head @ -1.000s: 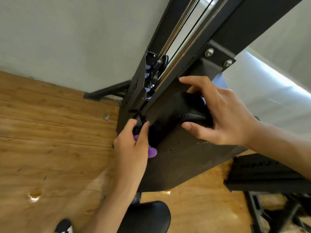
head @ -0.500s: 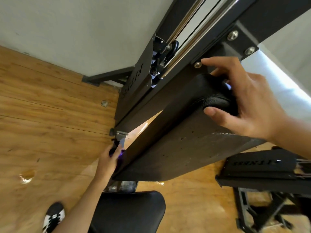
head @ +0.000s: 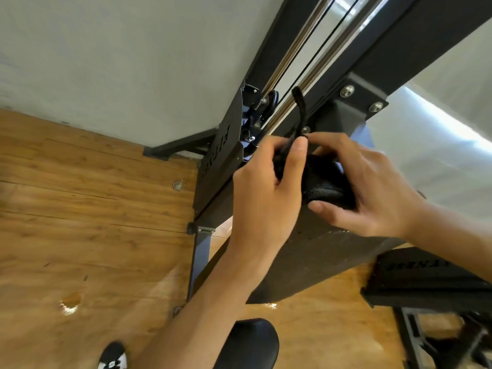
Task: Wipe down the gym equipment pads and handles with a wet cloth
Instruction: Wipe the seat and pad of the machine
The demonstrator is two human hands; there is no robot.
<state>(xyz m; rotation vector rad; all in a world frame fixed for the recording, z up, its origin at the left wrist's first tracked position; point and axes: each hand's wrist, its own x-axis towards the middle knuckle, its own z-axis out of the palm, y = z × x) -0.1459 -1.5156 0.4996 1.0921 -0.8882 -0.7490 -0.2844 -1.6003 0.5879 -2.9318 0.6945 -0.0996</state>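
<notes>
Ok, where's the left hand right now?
Head view, centre frame: the left hand pinches a black strap at the upper end of the black pad, right beside the right hand, which grips that pad end.

Wall (head: 119, 62): plain, pale grey-white, matte. Fills the upper left of the view and meets the floor along a straight line.
Floor (head: 80, 209): wood-grain planks, warm orange-brown, with seams running left to right.
Floor damage: chipped patch (head: 70, 304) with a pale exposed core at lower left; small round grey mark (head: 177, 185) near the wall line.
Right side: pale smooth surface (head: 439, 166) crossed by a bright streak. Window or panel cannot be determined.
Light: soft and even, brightest at right; small glare spot (head: 270, 305) on the floor at lower centre.
</notes>
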